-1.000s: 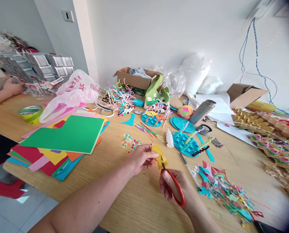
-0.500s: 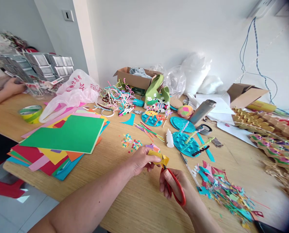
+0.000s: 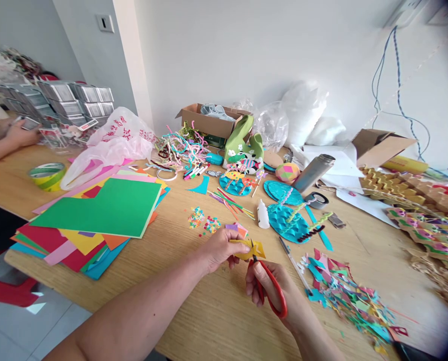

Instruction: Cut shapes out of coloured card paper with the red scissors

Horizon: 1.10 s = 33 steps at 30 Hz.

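Observation:
Between the thumb and fingers of my left hand (image 3: 224, 248) is a small piece of yellow paper (image 3: 259, 249). My right hand (image 3: 274, 281) is closed round the red handles of a pair of scissors (image 3: 280, 301), whose blades reach up to the paper and lie across it. Just beyond my left hand are small purple and orange paper pieces (image 3: 237, 229) and little heaps of coloured paper dots (image 3: 211, 224). A white glue bottle (image 3: 263, 214) stands past the paper, and a pen (image 3: 296, 264) lies to the right of my right hand.
Coloured paper sheets (image 3: 103, 208) are stacked at left. Paper scraps (image 3: 355, 296) spread at right. Blue paper discs with pipe cleaners (image 3: 287, 223), a metal flask (image 3: 314, 173) and a green felt bag (image 3: 242, 145) stand further back. Another person's hand (image 3: 22, 133) holds a phone at far left.
The yellow paper now extends further right past the blades, and the scissors have shifted slightly. At far left, the other person's phone has tilted so its screen shows.

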{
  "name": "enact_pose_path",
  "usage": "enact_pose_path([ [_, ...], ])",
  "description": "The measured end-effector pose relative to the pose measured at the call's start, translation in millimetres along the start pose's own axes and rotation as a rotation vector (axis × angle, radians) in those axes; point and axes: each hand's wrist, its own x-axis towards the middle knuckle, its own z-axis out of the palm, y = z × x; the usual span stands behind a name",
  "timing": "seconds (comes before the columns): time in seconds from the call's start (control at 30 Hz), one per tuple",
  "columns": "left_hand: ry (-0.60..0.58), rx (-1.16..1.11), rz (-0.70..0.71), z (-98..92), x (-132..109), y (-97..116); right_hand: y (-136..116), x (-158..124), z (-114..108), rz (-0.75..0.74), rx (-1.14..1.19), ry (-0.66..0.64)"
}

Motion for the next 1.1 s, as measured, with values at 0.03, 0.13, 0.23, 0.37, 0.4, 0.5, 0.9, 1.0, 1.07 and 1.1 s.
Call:
enact_pose_path([
  [0.03, 0.0, -0.001, 0.0, 0.3, -0.1, 0.0, 0.0, 0.0, 0.0, 0.002, 0.001, 0.002],
  [0.13, -0.001, -0.006, 0.002, 1.0, -0.1, -0.2, 1.4, -0.5, -0.6, 0.005, 0.006, 0.004],
  [0.23, 0.0, -0.013, 0.014, 1.5, 0.0, -0.5, 3.4, -1.1, -1.4, -0.001, 0.021, -0.002],
  [0.37, 0.014, -0.004, 0.023, 2.2, -0.2, -0.5, 3.2, -1.1, -1.0, 0.0, 0.022, -0.007],
  [0.4, 0.016, -0.002, 0.028, 2.3, -0.3, -0.4, 2.9, -1.0, -0.8, 0.0, 0.022, -0.007],
  [0.5, 0.007, -0.001, 0.041, 2.7, -0.5, -0.1, 2.8, -0.4, -0.7, -0.002, 0.021, -0.006],
  [0.9, -0.009, 0.007, 0.042, 1.9, -0.9, 0.8, -0.7, -1.6, 0.4, -0.002, -0.016, 0.013],
  [1.0, -0.005, 0.004, 0.03, 1.8, -0.9, 0.3, -0.6, -0.8, 0.4, 0.006, -0.022, 0.021],
  [1.07, -0.006, 0.001, 0.024, 1.9, -1.1, 0.4, 0.7, -0.2, -0.2, 0.008, -0.024, 0.016],
  [1.1, -0.008, -0.003, 0.022, 1.9, -1.3, 0.5, 1.5, 0.1, -0.6, 0.007, -0.023, 0.015],
])
